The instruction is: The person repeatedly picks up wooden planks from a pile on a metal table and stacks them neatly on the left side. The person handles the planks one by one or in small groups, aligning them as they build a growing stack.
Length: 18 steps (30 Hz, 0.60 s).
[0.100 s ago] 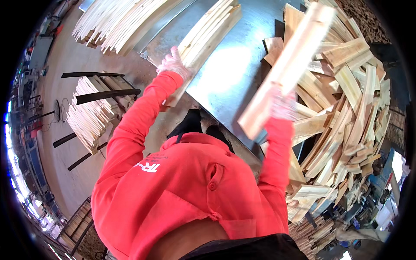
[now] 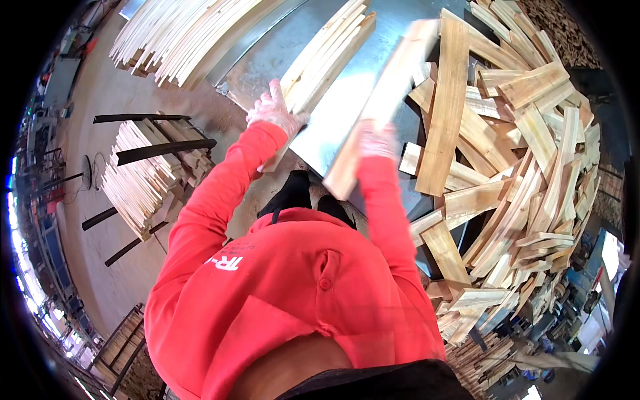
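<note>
My gloved left hand (image 2: 275, 110) rests on the near end of a neat stack of pale wooden boards (image 2: 327, 57) lying on a shiny metal table (image 2: 347, 107). My gloved right hand (image 2: 377, 141) grips a single long wooden board (image 2: 383, 100), blurred with motion, held over the table just right of the stack. Both sleeves are red. Whether the left fingers close around a board I cannot tell.
A big loose heap of wooden boards (image 2: 520, 167) fills the right side. Stacked slats (image 2: 143, 173) sit on dark rails at the left, and another slat pile (image 2: 187, 33) lies at the top left. Bare concrete floor (image 2: 100, 253) runs along the left.
My right hand has swung the single board leftward from above the loose heap toward the stack on the table. The left hand has barely moved.
</note>
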Each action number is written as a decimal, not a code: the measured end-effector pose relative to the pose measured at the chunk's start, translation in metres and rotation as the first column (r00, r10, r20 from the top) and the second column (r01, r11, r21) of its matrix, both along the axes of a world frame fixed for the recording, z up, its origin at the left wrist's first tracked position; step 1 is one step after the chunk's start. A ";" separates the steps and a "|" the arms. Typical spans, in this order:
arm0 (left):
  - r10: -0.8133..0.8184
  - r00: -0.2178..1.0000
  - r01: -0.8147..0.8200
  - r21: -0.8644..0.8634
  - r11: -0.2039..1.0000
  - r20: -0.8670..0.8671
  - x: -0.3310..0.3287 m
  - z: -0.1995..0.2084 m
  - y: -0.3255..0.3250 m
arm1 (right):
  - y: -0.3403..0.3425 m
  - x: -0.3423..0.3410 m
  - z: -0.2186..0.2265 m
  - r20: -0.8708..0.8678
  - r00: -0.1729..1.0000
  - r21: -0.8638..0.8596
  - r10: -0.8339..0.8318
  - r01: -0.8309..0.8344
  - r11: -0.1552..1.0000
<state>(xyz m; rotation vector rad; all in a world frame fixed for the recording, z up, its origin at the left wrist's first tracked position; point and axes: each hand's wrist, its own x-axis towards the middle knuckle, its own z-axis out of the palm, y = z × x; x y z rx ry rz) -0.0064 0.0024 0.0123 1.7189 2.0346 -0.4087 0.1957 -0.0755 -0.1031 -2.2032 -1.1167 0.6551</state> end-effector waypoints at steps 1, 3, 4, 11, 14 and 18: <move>-0.039 0.999 0.038 0.012 0.999 0.034 0.001 -0.002 -0.009 | 0.007 -0.026 0.001 -0.034 0.999 -0.120 0.037 -0.041 0.992; -0.113 0.991 0.104 0.119 0.987 0.075 -0.015 -0.033 -0.024 | 0.020 -0.067 0.037 -0.232 0.957 -0.329 0.173 -0.245 0.912; -0.157 0.986 0.146 0.174 0.974 0.051 -0.019 -0.038 -0.029 | 0.024 -0.081 0.029 -0.323 0.935 -0.177 0.150 -0.215 0.960; -0.077 0.941 0.083 -0.002 0.997 0.331 -0.045 -0.034 0.008 | 0.047 -0.066 -0.061 -0.742 0.613 0.273 0.271 -0.094 0.958; -0.022 0.913 0.027 -0.006 1.000 0.408 -0.061 -0.050 0.016 | 0.032 -0.038 -0.049 -0.781 0.604 -0.101 -0.159 0.129 0.986; 0.013 0.849 -0.001 -0.024 1.000 0.529 -0.102 -0.064 0.031 | -0.010 0.030 -0.036 -0.547 0.784 -0.300 -0.292 0.142 0.943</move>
